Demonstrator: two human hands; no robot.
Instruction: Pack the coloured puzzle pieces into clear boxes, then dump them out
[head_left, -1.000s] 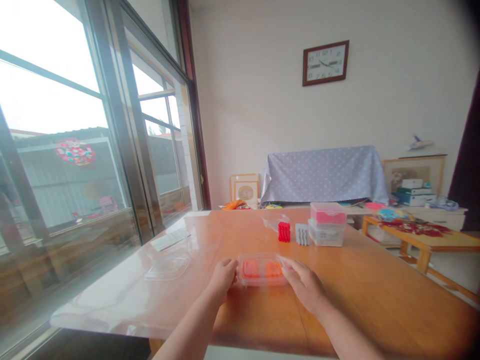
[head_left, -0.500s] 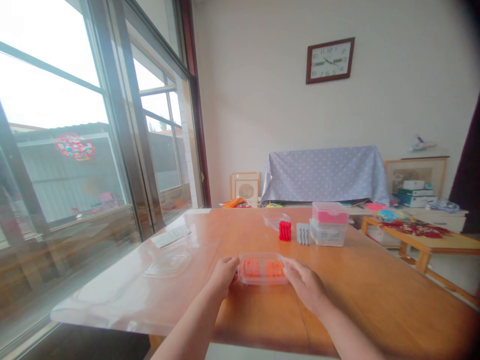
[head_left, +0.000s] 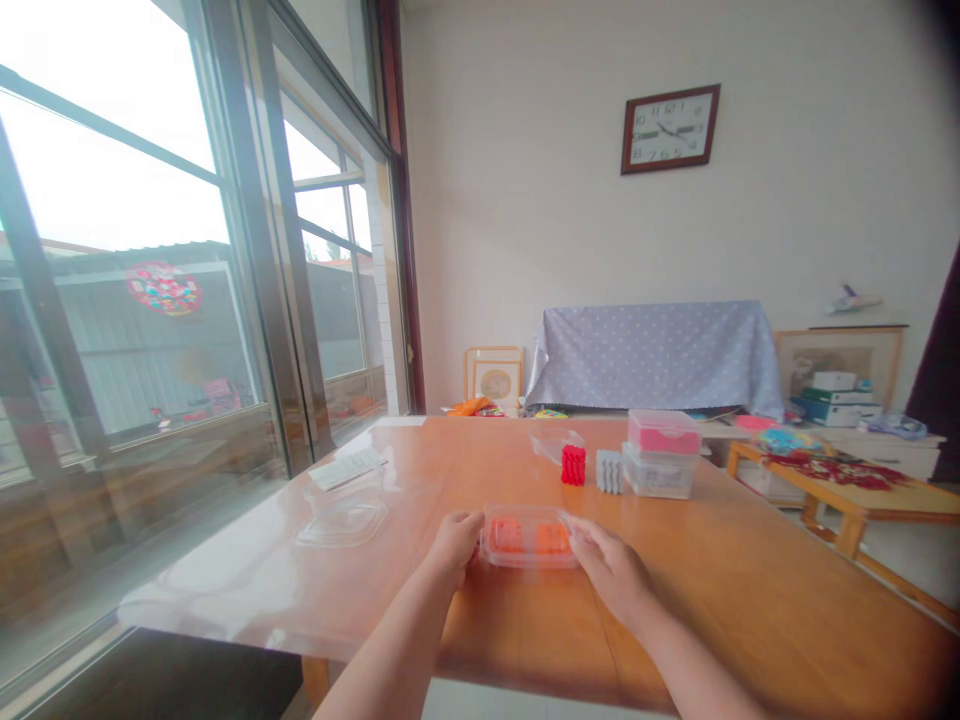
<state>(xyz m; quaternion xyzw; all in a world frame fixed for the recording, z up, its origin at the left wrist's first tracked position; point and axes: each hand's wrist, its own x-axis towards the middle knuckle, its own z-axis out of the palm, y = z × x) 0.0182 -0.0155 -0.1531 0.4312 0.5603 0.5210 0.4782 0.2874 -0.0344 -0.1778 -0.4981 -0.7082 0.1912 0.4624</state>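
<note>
A clear plastic container (head_left: 529, 563) is at the near part of the wooden table, with orange pieces (head_left: 507, 535) showing in it as two blocks. My left hand (head_left: 459, 543) is closed at its left end, thumb along the rim. At the right end my right hand (head_left: 611, 565) grips the edge, thumb and fingers against the side. Blur hides the fingertips. Left of my left hand lies a clear plastic lid (head_left: 343, 522). Beyond the container stand a red ridged block (head_left: 574, 466) and a grey ridged block (head_left: 609, 472).
Stacked plastic boxes (head_left: 660, 470), the upper one pink inside, stand right of the grey block. Another clear plastic piece (head_left: 553, 445) lies behind the red block. A paper sheet (head_left: 349, 468) is at the table's left, near the window. A low wooden table (head_left: 900, 485) stands to the right.
The whole view has shifted slightly, with the scene sitting a little further right. Both hands keep their hold on the container, which stays at about the same place.
</note>
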